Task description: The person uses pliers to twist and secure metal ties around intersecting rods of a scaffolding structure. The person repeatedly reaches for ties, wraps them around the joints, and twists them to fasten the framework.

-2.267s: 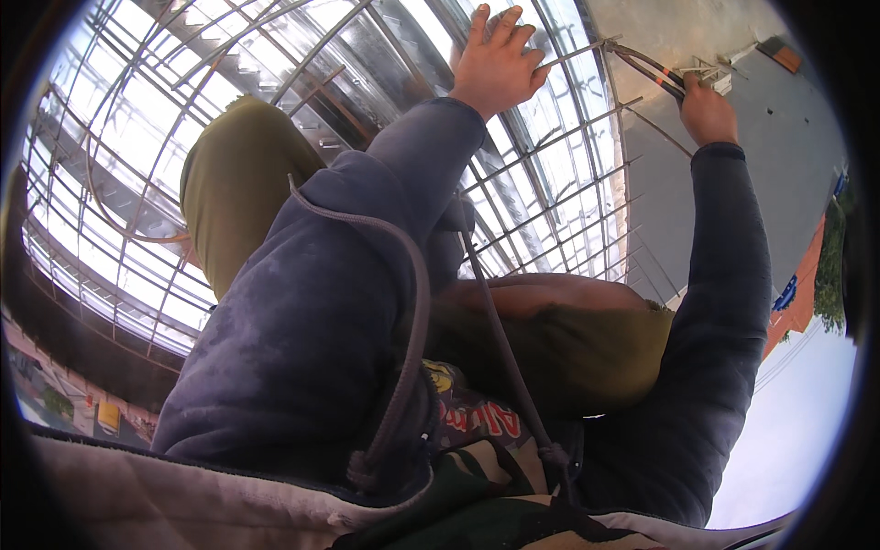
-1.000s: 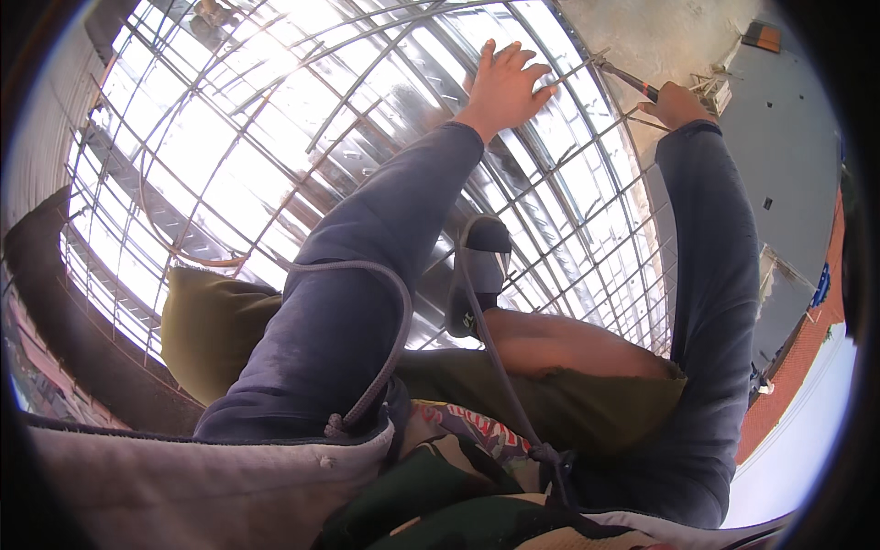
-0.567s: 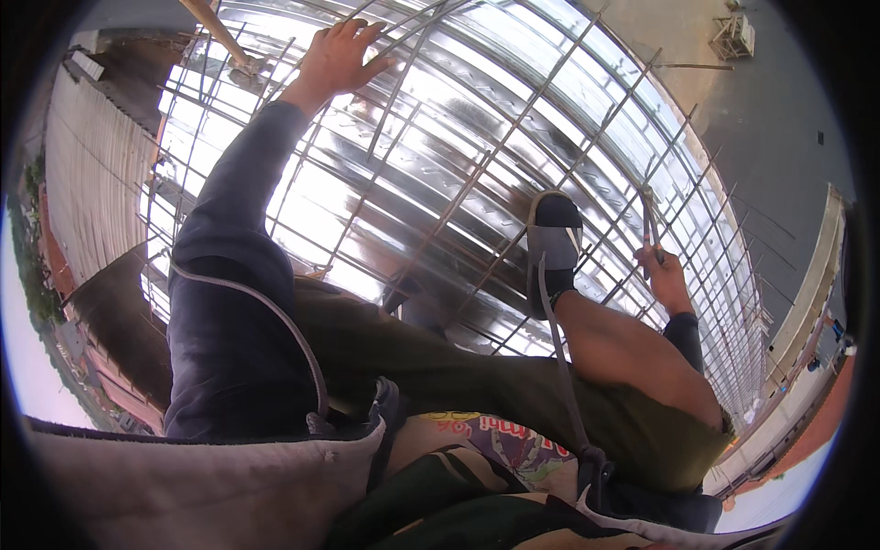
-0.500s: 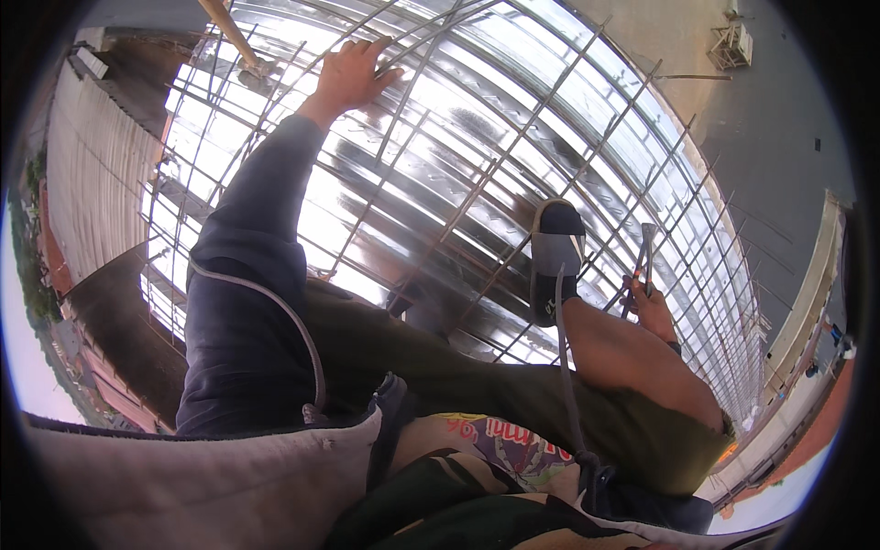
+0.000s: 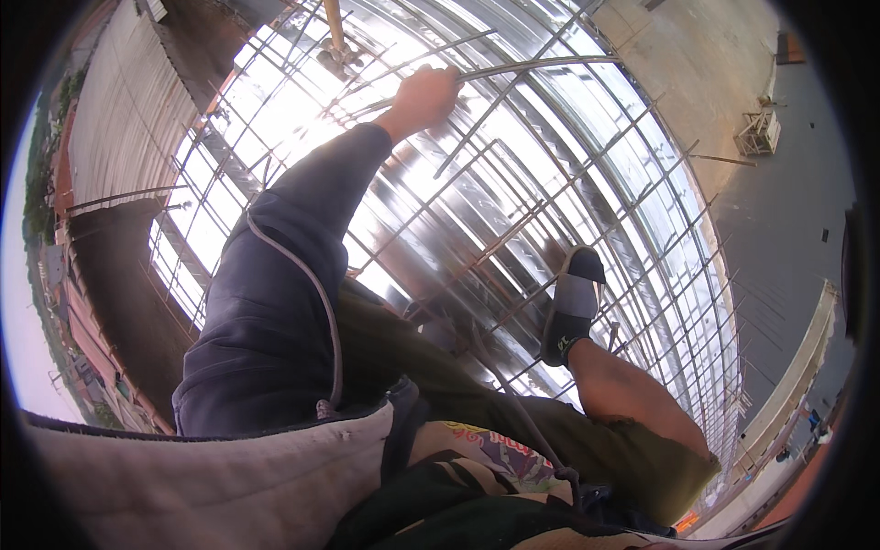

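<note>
My left hand (image 5: 423,99) is closed around a loose steel reinforcing bar (image 5: 541,64). This bar runs right from the fist, lying across the rebar grid (image 5: 516,225). Beneath the grid is shiny corrugated metal decking (image 5: 412,206). My right hand is out of sight behind my bent leg. Beside the shin, the metal tip of a hand tool (image 5: 614,330) pokes up; its handles are hidden. My foot, in a dark slide sandal with a grey strap (image 5: 579,291), rests on the grid.
A wooden post (image 5: 334,27) stands on the decking at the far left. Bar ends stick out past the right edge of the decking. A grey floor lies lower on the right, with a small wooden frame (image 5: 757,134). Corrugated roofing (image 5: 124,110) lies left.
My left hand has gone from spread fingers to a fist on the bar, which has shifted. My right hand has dropped out of sight behind the leg. The whole view has tilted.
</note>
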Action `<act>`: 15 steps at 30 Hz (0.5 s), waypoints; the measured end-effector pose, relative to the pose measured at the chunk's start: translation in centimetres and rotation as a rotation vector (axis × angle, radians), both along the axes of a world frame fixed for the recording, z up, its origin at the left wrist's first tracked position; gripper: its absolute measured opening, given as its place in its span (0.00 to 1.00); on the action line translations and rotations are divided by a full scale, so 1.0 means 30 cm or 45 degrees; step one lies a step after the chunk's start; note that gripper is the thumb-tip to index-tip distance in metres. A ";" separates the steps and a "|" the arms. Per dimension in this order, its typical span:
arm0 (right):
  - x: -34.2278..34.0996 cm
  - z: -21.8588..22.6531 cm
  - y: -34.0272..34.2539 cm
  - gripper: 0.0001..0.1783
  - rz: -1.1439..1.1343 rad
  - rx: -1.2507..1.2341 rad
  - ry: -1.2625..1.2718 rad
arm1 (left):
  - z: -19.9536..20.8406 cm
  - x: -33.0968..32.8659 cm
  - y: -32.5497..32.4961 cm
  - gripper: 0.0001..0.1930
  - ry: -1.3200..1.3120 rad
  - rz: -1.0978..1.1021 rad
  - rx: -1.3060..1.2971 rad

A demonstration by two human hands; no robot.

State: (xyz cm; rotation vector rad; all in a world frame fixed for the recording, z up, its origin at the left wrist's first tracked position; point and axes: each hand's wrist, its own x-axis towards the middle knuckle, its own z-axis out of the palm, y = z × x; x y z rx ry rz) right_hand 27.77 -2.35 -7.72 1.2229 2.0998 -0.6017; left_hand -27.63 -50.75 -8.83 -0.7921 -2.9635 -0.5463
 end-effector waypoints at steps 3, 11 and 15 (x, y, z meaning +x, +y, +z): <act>0.024 -0.015 0.039 0.21 0.127 0.060 -0.042 | 0.094 0.041 -0.042 0.12 -0.249 0.025 0.043; -0.066 -0.021 0.115 0.19 0.517 0.192 -0.062 | 0.128 0.301 -0.425 0.14 -0.418 0.191 0.094; -0.297 0.056 0.042 0.18 0.758 0.273 0.354 | 0.153 0.417 -0.617 0.13 -0.262 0.198 0.141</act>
